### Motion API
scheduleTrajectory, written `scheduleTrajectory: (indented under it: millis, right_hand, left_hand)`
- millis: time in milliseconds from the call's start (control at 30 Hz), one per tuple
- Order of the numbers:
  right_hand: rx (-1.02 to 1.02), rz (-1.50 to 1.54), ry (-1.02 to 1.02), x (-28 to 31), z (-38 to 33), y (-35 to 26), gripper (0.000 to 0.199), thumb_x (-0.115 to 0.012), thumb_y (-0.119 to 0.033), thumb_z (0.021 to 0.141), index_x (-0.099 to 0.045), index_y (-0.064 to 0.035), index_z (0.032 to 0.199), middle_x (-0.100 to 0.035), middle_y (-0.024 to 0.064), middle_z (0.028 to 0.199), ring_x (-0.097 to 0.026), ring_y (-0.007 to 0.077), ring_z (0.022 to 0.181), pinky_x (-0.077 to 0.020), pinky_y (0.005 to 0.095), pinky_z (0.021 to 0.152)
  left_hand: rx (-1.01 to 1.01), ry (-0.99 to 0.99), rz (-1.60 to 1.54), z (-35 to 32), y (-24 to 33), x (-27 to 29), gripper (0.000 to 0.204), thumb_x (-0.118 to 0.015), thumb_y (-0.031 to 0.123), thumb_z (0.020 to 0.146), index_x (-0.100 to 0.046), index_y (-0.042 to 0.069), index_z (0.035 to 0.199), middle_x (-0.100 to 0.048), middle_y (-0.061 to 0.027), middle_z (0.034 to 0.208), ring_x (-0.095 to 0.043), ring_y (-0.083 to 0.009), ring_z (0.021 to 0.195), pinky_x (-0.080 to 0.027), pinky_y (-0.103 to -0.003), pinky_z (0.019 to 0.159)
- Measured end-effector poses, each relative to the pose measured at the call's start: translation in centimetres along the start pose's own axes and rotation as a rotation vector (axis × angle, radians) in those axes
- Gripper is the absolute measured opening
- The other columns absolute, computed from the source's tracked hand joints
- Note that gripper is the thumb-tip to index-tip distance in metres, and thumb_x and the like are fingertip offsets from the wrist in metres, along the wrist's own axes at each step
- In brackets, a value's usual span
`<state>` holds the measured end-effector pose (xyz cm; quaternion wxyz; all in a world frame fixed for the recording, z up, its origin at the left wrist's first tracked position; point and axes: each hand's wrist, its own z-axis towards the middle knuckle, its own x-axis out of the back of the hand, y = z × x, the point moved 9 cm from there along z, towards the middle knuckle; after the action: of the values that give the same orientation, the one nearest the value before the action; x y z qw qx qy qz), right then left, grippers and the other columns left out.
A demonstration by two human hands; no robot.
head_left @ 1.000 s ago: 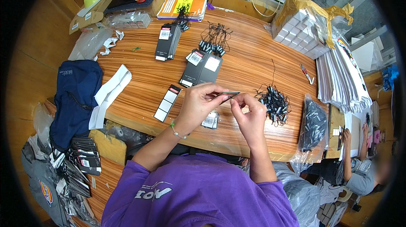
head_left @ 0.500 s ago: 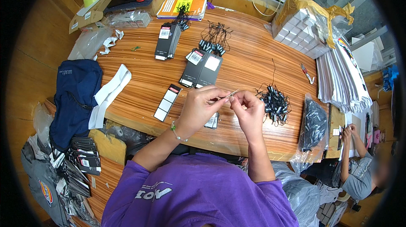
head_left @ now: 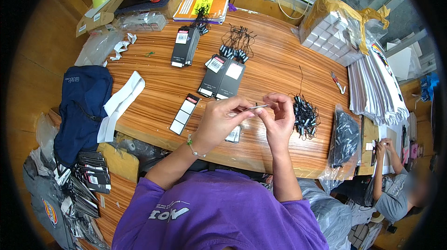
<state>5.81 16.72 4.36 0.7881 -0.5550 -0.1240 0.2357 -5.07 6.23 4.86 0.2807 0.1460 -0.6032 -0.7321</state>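
Note:
In front of my chest, over the table's near edge, my left hand pinches a thin flat card-like piece, seen nearly edge-on. My right hand has its thumb against the other end, fingers curled above it. A small dark bit stands up from the piece; its kind is too small to tell. Left of my hands lies a black hang tag with white stickers. Partly hidden under my left hand is another small stack of tags. Beyond my hands lie two stacks of black tags, with their black cords spread behind.
A pile of black cords lies to the right, near a bag of black items. Further back are red-handled scissors, white boxes and a paper stack. A blue bag hangs at the left. A co-worker sits at right.
The thin piece has turned from slanting upward to nearly level. My right hand's fingers have lifted and opened somewhat, while my left hand has stayed nearly in place.

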Motion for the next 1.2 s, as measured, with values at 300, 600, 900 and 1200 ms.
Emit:
scheduleTrajectory:
  millis: [300, 600, 900, 1200]
  right_hand:
    - [-0.373, 0.16, -0.335, -1.2, -0.6, 2.9, 0.009, -0.064, -0.004, 0.079, -0.061, 0.0003, 0.086, -0.062, 0.0041, 0.087, -0.054, 0.0092, 0.079, -0.0429, 0.022, 0.073]
    - [-0.349, 0.129, -0.435, -1.9, -0.1, 2.7, 0.003, -0.057, -0.005, 0.084, -0.056, -0.0025, 0.082, -0.05, 0.0008, 0.092, -0.047, 0.0073, 0.083, -0.0378, 0.0201, 0.074]
    - [-0.158, 0.601, -0.189, -0.5, 3.6, -0.6, 0.009, -0.047, -0.016, 0.093, -0.046, -0.0075, 0.091, -0.056, 0.0079, 0.088, -0.047, 0.0098, 0.071, -0.0373, 0.0221, 0.069]
    - [-0.004, 0.36, -0.208, -0.4, 3.5, -3.9, 0.008, -0.048, -0.014, 0.092, -0.045, -0.0066, 0.092, -0.054, 0.0081, 0.076, -0.047, 0.0097, 0.068, -0.0347, 0.0214, 0.061]
  left_hand:
    - [-0.314, 0.025, 0.252, -0.2, 2.6, 0.2, 0.012, -0.066, -0.005, 0.068, -0.064, 0.0, 0.078, -0.061, -0.0077, 0.078, -0.061, -0.0191, 0.073, -0.05, -0.028, 0.063]
    - [-0.525, -0.026, 0.399, -0.7, 3.9, -0.6, 0.009, -0.063, -0.002, 0.065, -0.06, 0.002, 0.072, -0.058, -0.0063, 0.073, -0.057, -0.0222, 0.071, -0.047, -0.032, 0.061]
    - [-0.276, -0.136, 0.337, -0.3, 0.5, -1.0, 0.009, -0.064, -0.003, 0.067, -0.062, 0.001, 0.075, -0.061, -0.0067, 0.077, -0.06, -0.02, 0.074, -0.048, -0.028, 0.065]
    - [0.25, -0.092, 0.269, 0.1, -6.2, 9.1, 0.04, -0.069, 0.013, 0.072, -0.056, 0.004, 0.109, -0.055, -0.0074, 0.109, -0.053, -0.0202, 0.102, -0.041, -0.031, 0.088]
